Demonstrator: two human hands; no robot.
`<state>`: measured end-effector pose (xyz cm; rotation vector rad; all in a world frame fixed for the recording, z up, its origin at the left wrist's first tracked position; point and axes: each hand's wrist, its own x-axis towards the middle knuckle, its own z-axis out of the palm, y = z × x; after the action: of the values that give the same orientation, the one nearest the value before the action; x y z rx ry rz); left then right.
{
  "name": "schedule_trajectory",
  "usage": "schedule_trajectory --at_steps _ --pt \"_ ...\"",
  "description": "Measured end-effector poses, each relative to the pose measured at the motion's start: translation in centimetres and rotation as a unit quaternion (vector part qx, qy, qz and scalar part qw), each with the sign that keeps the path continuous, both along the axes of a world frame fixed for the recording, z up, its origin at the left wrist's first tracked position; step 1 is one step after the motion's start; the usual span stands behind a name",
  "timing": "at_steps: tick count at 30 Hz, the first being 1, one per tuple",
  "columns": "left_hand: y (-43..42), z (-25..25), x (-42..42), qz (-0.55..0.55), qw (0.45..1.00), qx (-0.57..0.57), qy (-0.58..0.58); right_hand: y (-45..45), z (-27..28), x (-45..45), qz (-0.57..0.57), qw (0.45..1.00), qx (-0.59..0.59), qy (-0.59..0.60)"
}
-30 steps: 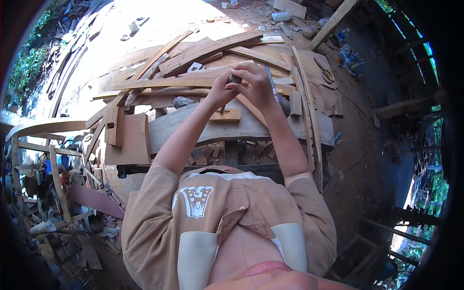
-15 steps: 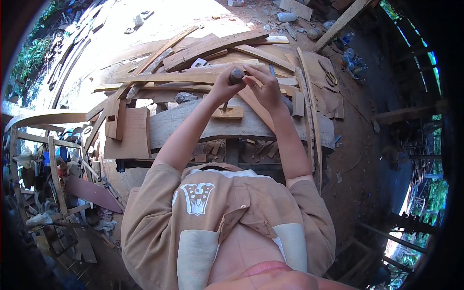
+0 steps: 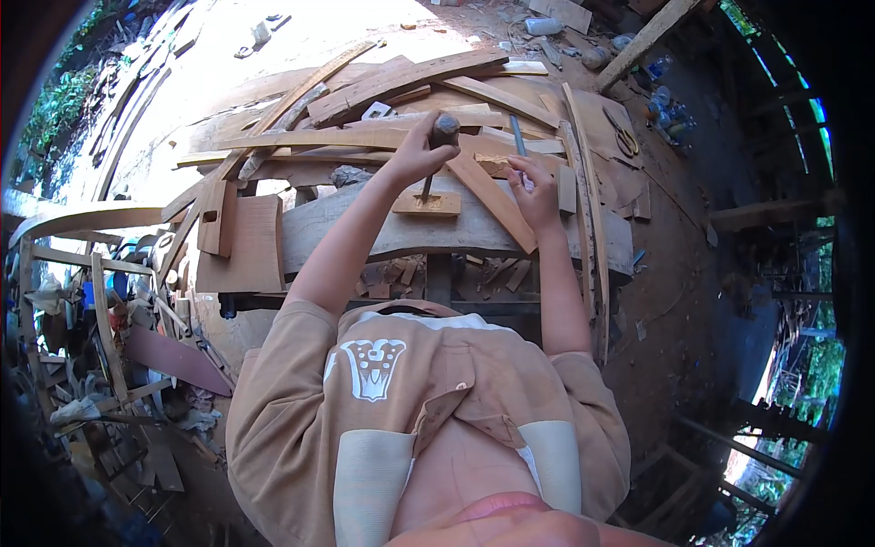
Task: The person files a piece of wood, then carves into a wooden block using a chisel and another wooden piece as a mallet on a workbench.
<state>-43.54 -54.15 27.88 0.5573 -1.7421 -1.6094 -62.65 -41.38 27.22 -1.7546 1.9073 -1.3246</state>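
My left hand (image 3: 423, 157) is wrapped round the handle of a chisel (image 3: 445, 126), whose rounded end faces up at me. The chisel's narrow blade points down into a cut recess in a small wooden block (image 3: 440, 204). That block lies on a thick grey plank (image 3: 365, 223). To the right, my right hand (image 3: 536, 190) is closed, thumb and fingers curled together, beside the lower end of a blue-grey rod (image 3: 518, 135). What its fingers hold, if anything, I cannot make out. A rough-ended wooden piece (image 3: 492, 164) lies just left of it.
Several loose boards (image 3: 401, 91) are piled beyond the plank. A slotted wooden block (image 3: 217, 219) stands at left beside a wide board (image 3: 260, 246). Long strips (image 3: 583, 210) edge the right side. Pliers-like tool (image 3: 625, 139) and plastic bottles (image 3: 670, 118) lie farther right.
My right hand has moved away from the left hand and chisel, right and toward me. The left hand stays on the chisel, whose blade remains at the small block.
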Motion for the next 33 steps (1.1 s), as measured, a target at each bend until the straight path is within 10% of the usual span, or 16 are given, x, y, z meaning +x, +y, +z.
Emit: schedule_trajectory --at_steps 15,23,33 --pt "-0.5 0.7 0.1 -0.094 0.994 0.011 -0.059 3.4 -4.7 -3.0 -0.073 0.997 0.035 0.008" --pt "-0.2 3.0 0.9 -0.115 0.992 0.006 -0.05 4.3 -10.6 -3.8 -0.12 0.957 0.24 0.11" --pt "0.8 3.9 1.2 0.111 0.96 -0.207 -0.151 5.6 -12.1 -2.9 -0.145 0.93 0.32 0.105"
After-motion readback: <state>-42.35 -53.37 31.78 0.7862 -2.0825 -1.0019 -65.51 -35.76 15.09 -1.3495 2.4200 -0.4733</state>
